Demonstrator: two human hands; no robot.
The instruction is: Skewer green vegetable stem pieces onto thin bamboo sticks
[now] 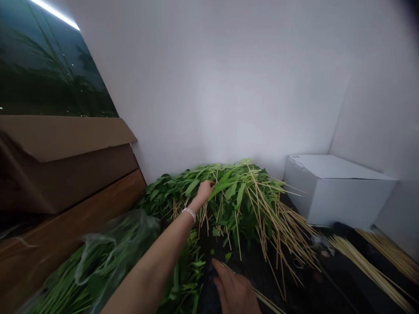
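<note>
My left hand (204,191) reaches far forward into a heap of green leafy stalks (229,192) piled against the white wall, its fingers closed around some of the leaves. A beaded bracelet (189,213) sits on that wrist. My right hand (234,290) rests low at the bottom edge on the dark surface, fingers closed loosely, next to thin pale stems (265,301); whether it holds them I cannot make out. Pale yellowish stem ends (281,231) fan out toward the right of the heap.
A clear plastic bag (111,248) of more greens lies at lower left. Brown cardboard boxes (65,165) stack on the left. A white box (334,192) stands in the right corner. Bundles of pale stems (369,266) lie on the dark floor at right.
</note>
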